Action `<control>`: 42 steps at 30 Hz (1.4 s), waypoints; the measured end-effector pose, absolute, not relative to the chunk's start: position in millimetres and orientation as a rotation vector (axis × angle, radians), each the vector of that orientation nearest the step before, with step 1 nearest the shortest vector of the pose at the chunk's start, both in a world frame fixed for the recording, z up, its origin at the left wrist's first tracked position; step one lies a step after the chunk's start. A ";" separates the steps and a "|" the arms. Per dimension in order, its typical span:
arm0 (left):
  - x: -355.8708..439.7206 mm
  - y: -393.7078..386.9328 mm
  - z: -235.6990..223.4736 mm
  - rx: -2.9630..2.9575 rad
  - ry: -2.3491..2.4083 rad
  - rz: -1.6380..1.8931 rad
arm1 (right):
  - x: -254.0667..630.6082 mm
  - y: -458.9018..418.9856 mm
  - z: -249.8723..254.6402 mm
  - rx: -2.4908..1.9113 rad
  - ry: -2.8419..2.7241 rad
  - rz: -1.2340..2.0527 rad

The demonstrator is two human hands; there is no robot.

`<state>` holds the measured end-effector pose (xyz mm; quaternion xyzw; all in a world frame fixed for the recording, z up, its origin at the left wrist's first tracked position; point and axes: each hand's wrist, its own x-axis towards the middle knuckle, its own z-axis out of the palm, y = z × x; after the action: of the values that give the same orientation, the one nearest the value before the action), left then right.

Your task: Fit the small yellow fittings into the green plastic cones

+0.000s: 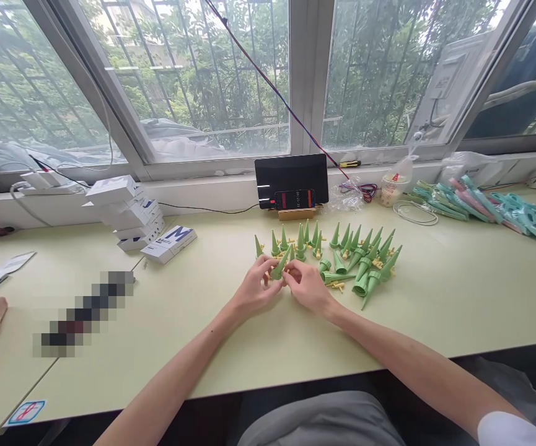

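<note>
Left hand (257,286) holding green cone (280,266), right hand (308,287) pinched near its base, contents unclear, upright cones (300,243) beyond.

You face wide glass windows (374,80) in pale grey metal frames (311,62), with dark vertical bars (273,56) and leafy green trees (244,68) beyond them. Daylight falls on your long, pale yellow-green table (458,291), set against a low white ledge (212,189).

Pale yellow-green table (463,285): green cones (363,268), small yellow pieces (338,286), white boxes (169,244).
</note>
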<state>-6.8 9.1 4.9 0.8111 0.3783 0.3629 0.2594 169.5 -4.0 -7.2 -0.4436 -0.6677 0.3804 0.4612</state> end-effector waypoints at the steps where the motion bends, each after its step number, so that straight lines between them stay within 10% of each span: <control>1: -6.5 8.9 4.5 2.211 1.029 0.984 | 169.6 -4.2 -6.5 -1.094 -1.640 0.948; 42: -1.5 6.5 2.6 2.297 1.131 0.979 | 169.9 -5.7 -2.3 -1.091 -1.697 1.034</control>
<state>-1.5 6.5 2.6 0.8212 0.4043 0.3501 0.1988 169.9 -5.7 -2.3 -0.4360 -0.6782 0.4130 0.4235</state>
